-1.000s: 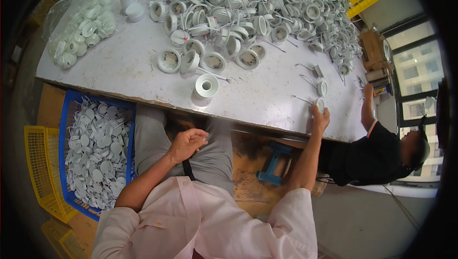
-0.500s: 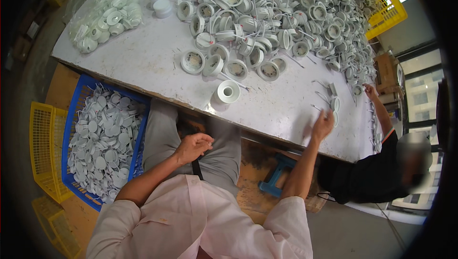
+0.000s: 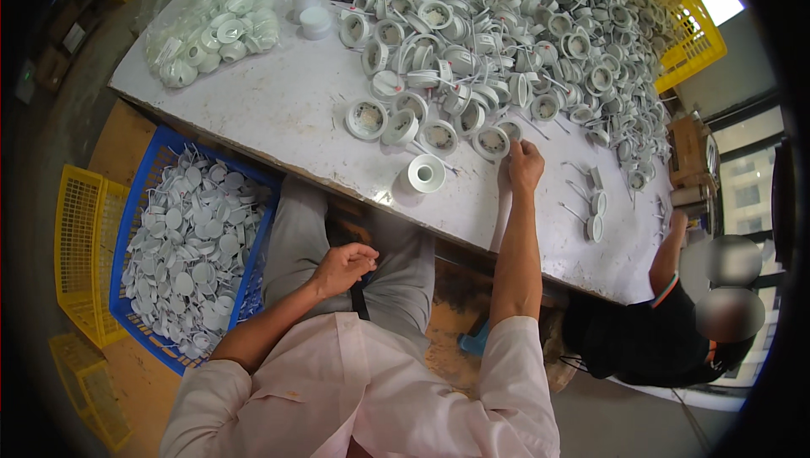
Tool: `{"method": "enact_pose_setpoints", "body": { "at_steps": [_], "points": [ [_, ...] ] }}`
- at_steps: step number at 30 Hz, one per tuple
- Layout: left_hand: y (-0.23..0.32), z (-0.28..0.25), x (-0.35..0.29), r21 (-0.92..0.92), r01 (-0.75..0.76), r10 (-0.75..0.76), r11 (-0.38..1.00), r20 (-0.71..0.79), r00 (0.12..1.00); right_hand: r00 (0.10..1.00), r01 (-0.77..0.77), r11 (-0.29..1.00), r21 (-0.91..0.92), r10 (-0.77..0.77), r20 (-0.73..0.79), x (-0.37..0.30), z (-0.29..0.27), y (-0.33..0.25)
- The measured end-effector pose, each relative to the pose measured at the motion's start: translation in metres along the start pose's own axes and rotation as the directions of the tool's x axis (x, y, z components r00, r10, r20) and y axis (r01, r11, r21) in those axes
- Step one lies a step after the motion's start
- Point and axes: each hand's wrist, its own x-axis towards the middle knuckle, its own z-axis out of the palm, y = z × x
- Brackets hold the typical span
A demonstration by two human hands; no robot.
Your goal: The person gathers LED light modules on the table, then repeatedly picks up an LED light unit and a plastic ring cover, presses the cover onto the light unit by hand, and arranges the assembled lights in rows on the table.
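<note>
My right hand (image 3: 525, 167) reaches over the white table, its fingers closed at the rim of a round white lamp housing (image 3: 509, 130) at the near edge of the pile; the fingertips are partly hidden. Beside it lies another lamp housing (image 3: 491, 144) with its inner face up. Over my lap, my left hand (image 3: 344, 267) is held loosely, fingers slightly bent and apart from the thumb, with nothing visible in it. A white cup-shaped piece (image 3: 426, 174) with a round hole stands near the table edge. Right of my right hand, several small lamps with wires (image 3: 596, 203) lie in a row.
A big heap of lamp housings (image 3: 472, 40) covers the table's far side, by a yellow crate (image 3: 688, 36). A clear bag of white parts (image 3: 215, 32) lies far left. A blue basket (image 3: 135, 230) of wired discs stands left of my legs. A co-worker (image 3: 641, 323) sits at right.
My right hand has moved left from the small wired lamps to the near edge of the pile. My left hand stays over my lap. The view has shifted slightly; the co-worker's arm has drawn back.
</note>
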Motion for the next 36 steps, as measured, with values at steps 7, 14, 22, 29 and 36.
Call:
{"method": "enact_pose_setpoints", "body": {
  "at_steps": [7,14,22,29,36],
  "points": [
    [0.004,0.001,0.001,0.036,-0.011,0.010,0.999,0.033,0.999,0.989,0.023,0.991,0.129,-0.004,-0.146,-0.016,-0.037,0.052],
    [0.012,0.021,0.004,-0.009,-0.088,0.088,0.996,0.094,0.992,0.976,-0.004,0.955,0.295,0.068,-0.207,-0.092,-0.084,0.054],
    [0.052,0.050,0.007,0.200,-0.217,0.162,0.955,0.257,0.953,0.901,0.014,0.902,0.432,0.176,-0.397,-0.145,-0.102,0.042],
    [0.076,0.064,0.001,0.147,-0.575,0.529,0.805,0.260,0.808,0.878,0.166,0.950,0.266,-0.019,-0.479,-0.199,-0.124,-0.008],
    [0.109,0.082,0.008,0.105,-0.644,0.588,0.758,0.318,0.744,0.924,0.362,0.912,0.191,-0.324,-0.203,-0.229,-0.151,-0.044]
  ]
}}
